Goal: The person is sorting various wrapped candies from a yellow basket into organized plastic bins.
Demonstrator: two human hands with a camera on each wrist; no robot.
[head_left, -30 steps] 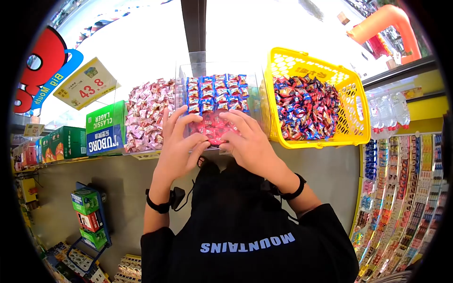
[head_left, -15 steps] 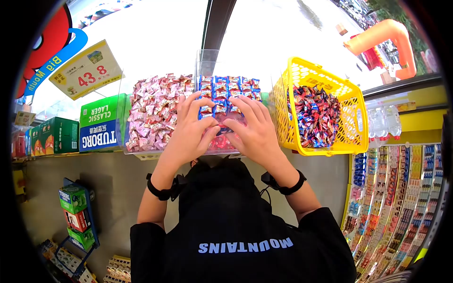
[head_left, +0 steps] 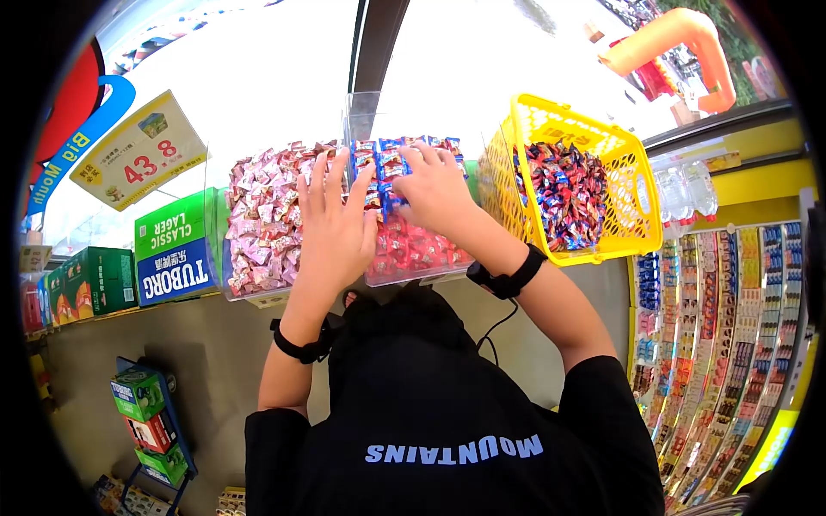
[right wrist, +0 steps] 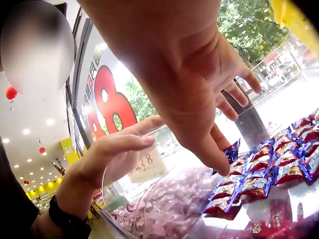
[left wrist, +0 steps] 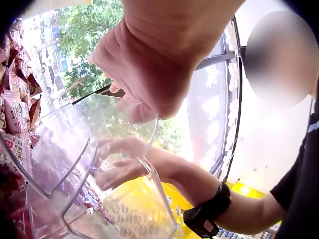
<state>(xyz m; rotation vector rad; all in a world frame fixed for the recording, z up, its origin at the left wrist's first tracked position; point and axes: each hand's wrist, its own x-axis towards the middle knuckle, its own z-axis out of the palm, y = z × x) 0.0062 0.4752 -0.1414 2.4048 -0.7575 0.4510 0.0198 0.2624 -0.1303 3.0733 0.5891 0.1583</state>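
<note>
In the head view my left hand (head_left: 337,232) has its fingers spread over the clear divider, between pink-wrapped candies (head_left: 267,215) and blue-wrapped candies (head_left: 393,163). My right hand (head_left: 439,193) reaches over the blue rows. The right wrist view shows my right hand (right wrist: 194,89) with thumb and index finger pinching a tilted blue-wrapped candy (right wrist: 232,151) at the left edge of the rows; its other fingers extend. There, my left hand (right wrist: 117,152) is behind the clear plastic. Red-wrapped candies (head_left: 413,249) lie under clear plastic at the bin's near side.
A yellow basket (head_left: 641,193) of mixed dark red and blue candies stands right of the bin. A green and blue beer carton (head_left: 176,249) and a price sign (head_left: 142,153) are at left. Shelves of small packs (head_left: 723,344) stand at right.
Both hands were close together over the near part of the bin. My right hand has moved farther up over the blue rows; my left hand has shifted toward the divider, fingers straighter.
</note>
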